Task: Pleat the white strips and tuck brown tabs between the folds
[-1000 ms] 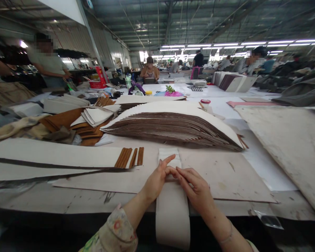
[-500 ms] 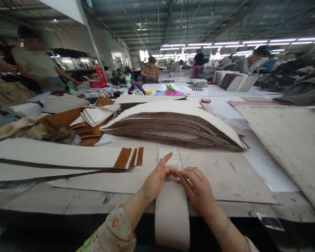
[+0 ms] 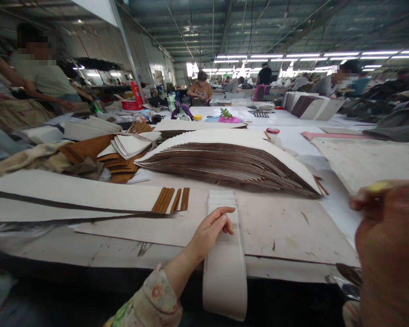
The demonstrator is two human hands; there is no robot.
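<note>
My left hand (image 3: pixel 209 229) hovers over or rests on a long pale strip (image 3: pixel 225 272), its index finger stretched to the right, the other fingers loosely bent and holding nothing. That strip lies across a flat board (image 3: pixel 276 231) and curves down over the table's front edge. Several white ridged bands (image 3: pixel 222 198) cross its far end. Large and blurred at the right edge, my right hand (image 3: pixel 390 227) is raised close to the camera with its fingers curled. A small yellowish patch (image 3: pixel 378 186) shows by its fingertips; what it is cannot be made out.
A tall fanned stack of white-topped brown pieces (image 3: pixel 225 165) stands behind the strip. Long white strips (image 3: pixel 78 193) with brown tabs (image 3: pixel 163 200) lie to the left, near brown pieces (image 3: pixel 119 168). A stained pale sheet (image 3: pixel 371 159) covers the right side. People work farther back.
My right hand has left the strip and come up to the far right, near the camera. My left hand stays over the strip, with its fingers lowered and turned more to the right.
</note>
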